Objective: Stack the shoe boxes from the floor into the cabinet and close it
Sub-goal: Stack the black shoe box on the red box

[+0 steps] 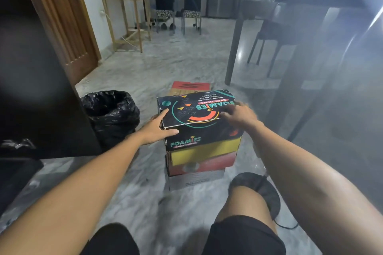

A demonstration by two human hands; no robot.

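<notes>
On marble floor (145, 64): box stack (199, 151) | left hand (155, 129) fingers clasp corner | right hand (240, 115) fingers spread on lid

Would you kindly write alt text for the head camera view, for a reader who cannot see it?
A person's left hand and right hand grasp a black Foamies shoe box topping a stack of shoe boxes on a marble floor. A black bin bag sits left of the stack, beside a dark cabinet; another red box lies behind.

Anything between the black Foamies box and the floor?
Yes. In the head view, the Foamies box sits on a stack: a yellow box, then a red box, then a grey box on the floor.
</notes>
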